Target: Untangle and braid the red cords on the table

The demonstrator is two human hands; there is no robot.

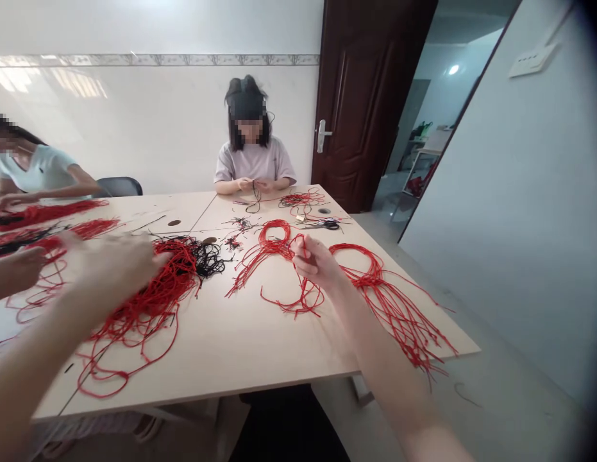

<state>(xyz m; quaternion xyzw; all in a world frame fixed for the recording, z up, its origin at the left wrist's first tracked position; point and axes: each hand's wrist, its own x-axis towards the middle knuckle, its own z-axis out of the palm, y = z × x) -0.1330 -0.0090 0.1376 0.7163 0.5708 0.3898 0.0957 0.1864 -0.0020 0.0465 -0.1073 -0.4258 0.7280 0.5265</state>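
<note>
My left hand (113, 263) is smeared by motion above a large tangled pile of red cords (158, 292); its fingers cannot be made out. Closed fingers of my right hand (315, 262) pinch a red cord (302, 298), whose loops trail down to the tabletop below. Just beyond that hand lies a coiled bundle of red cords (275, 232) with its ends spread toward me. Another looped red bundle (404, 314) is to the right of my forearm, its knotted ends near the table's corner. Black cords (209, 258) lie against the pile's right side.
Scissors (327, 224) rest beyond my right hand, near short cord scraps (235, 240). Across the table (221, 359), a person (254, 160) handles dark cord. A second person (48, 167) works at far left, and another person's hand (19, 273) reaches in from the left edge.
</note>
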